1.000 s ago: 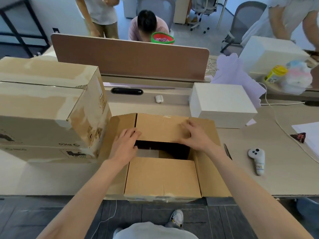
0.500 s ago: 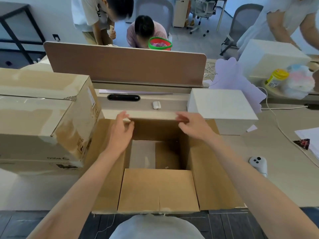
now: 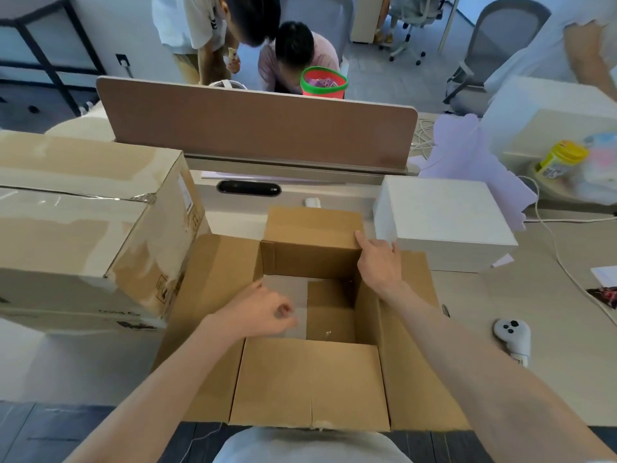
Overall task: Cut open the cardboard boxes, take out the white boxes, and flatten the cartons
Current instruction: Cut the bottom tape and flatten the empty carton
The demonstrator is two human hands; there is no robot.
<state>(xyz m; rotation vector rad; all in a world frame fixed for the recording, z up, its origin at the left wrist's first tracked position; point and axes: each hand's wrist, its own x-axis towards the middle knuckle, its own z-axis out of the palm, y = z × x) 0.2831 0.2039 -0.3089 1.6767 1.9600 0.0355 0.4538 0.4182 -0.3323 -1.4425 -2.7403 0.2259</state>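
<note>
An open brown carton (image 3: 310, 382) stands on the desk in front of me with all its flaps spread out and nothing inside but its taped bottom. My right hand (image 3: 379, 260) rests with straight fingers on the far flap's right corner. My left hand (image 3: 267, 310) hovers over the carton's left inner side, fingers loosely curled and holding nothing. A white box (image 3: 440, 222) sits just behind the carton on the right. A larger taped cardboard box (image 3: 83, 228) stands closed on the left.
A brown desk divider (image 3: 257, 128) runs across the back, with people beyond it. A white controller (image 3: 512, 335) lies right of the carton, with cables and papers further right. A second white box (image 3: 547, 118) and a yellow-lidded jar (image 3: 561, 158) stand far right.
The far flap has been folded outward and the carton now stands fully open. My left hand has pulled back from the far flap to over the carton's left side.
</note>
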